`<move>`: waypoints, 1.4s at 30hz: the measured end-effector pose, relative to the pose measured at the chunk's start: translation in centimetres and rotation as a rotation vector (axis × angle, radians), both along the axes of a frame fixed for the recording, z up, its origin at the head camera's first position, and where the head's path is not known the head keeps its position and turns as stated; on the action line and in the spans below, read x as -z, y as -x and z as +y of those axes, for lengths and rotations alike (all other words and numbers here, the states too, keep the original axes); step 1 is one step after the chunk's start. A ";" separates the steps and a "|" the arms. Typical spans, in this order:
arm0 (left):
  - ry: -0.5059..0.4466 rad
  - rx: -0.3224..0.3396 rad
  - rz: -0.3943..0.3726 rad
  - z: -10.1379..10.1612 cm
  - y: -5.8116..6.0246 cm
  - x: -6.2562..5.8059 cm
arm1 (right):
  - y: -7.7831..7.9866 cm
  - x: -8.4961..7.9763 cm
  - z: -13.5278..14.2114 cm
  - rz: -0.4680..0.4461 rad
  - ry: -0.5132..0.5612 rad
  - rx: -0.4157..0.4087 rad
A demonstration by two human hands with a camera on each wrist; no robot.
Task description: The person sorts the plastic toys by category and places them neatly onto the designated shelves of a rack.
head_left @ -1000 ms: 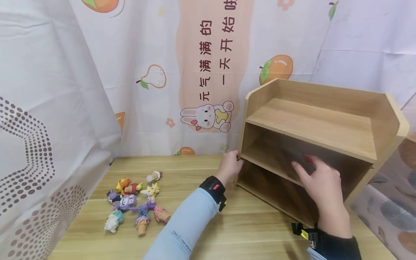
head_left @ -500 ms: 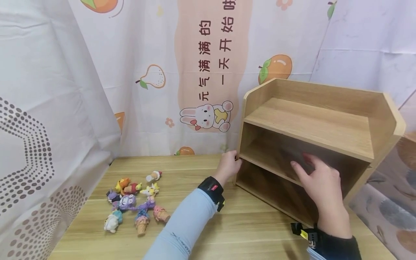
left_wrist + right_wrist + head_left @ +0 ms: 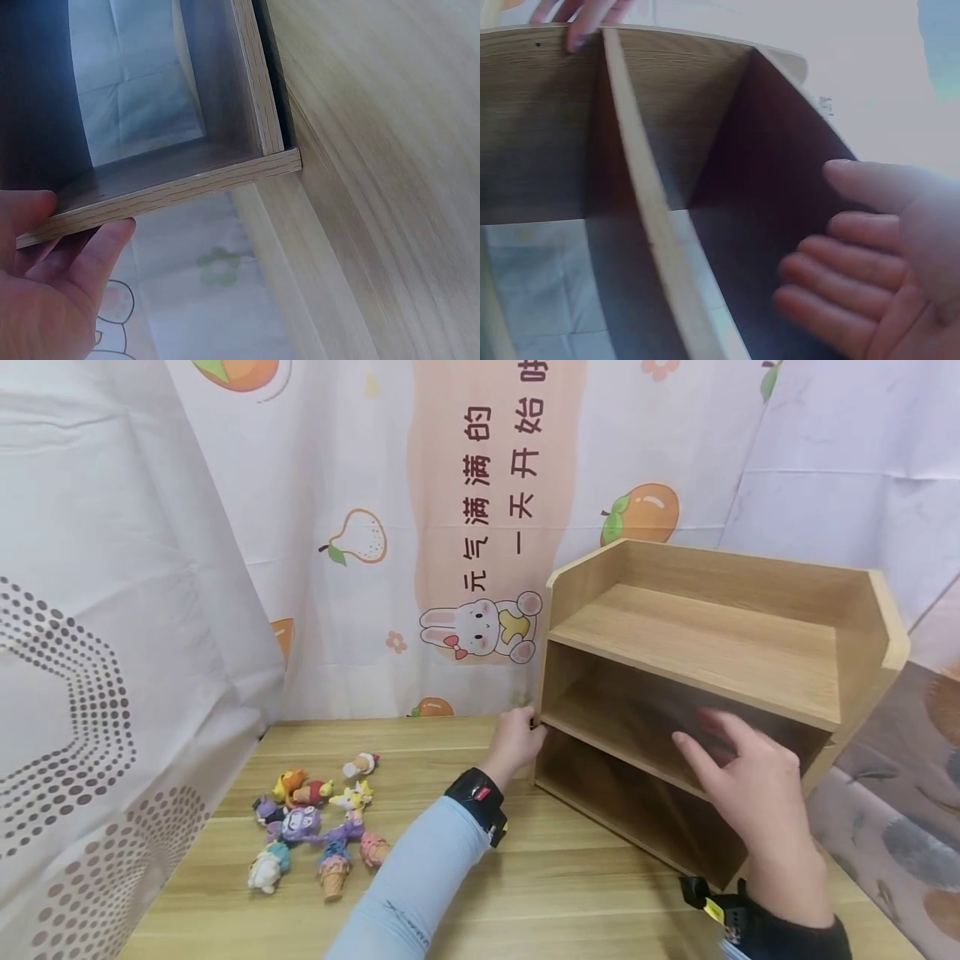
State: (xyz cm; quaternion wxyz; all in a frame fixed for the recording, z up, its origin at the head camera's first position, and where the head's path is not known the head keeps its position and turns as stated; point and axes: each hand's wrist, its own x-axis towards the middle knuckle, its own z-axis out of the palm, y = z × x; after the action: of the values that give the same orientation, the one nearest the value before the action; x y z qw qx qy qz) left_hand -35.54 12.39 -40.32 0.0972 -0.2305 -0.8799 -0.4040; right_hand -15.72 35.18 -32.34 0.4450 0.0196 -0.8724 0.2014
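Note:
A wooden shelf unit (image 3: 720, 635) with two compartments under a rimmed top stands at an angle on the right of the table. My left hand (image 3: 516, 743) grips the front edge of its left side panel. In the left wrist view, the thumb and fingers of my left hand (image 3: 52, 292) lie on opposite faces of that panel. My right hand (image 3: 753, 777) is at the upper compartment's front, near the right side. Spread and relaxed, the right hand (image 3: 877, 262) holds nothing in the right wrist view. Whether it touches the unit, I cannot tell.
Several small toy figures lie in a group on the table's left, among them a purple figure (image 3: 302, 823), an ice-cream-cone toy (image 3: 333, 872) and a white-and-teal one (image 3: 267, 868). A printed curtain (image 3: 360, 635) hangs behind the wooden table (image 3: 570, 902).
The shelf unit has shifted a little to the left, with my left hand gripping its side. My right hand stays in front of the upper compartment and is now closer to the unit's right side.

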 end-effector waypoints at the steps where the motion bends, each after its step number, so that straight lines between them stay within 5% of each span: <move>1: -0.003 0.000 0.000 -0.1 0.0 0.0 | -0.1 -0.1 -0.1 0.072 -0.009 -0.016; 8: -0.011 0.003 -0.011 -0.5 0.0 -0.1 | -0.8 -1.3 -0.7 0.469 0.052 -0.052; 14: -0.018 0.012 -0.020 -0.6 -0.1 -0.2 | -1.0 -2.6 -1.8 0.799 0.231 0.136; 17: -0.027 0.019 -0.028 -0.6 -0.1 -0.3 | -0.8 -2.6 -1.4 0.884 0.280 0.216; 30: -0.001 0.030 0.013 -0.8 -0.3 -0.6 | -1.9 -1.7 1.7 0.463 0.313 0.255; 38: 0.002 0.030 0.012 -0.8 -0.2 -0.5 | -3.3 -2.2 2.7 -0.150 0.385 0.436; 42: 0.007 0.027 0.025 -0.9 0.0 -0.4 | -3.3 -2.2 3.4 -0.264 0.321 0.442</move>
State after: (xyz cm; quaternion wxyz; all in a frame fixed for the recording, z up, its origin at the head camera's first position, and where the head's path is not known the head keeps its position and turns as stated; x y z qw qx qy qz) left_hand -35.49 11.54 -39.89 0.1017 -0.2478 -0.8767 -0.3995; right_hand -12.41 38.54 -30.18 0.3583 -0.2674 -0.8628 0.2359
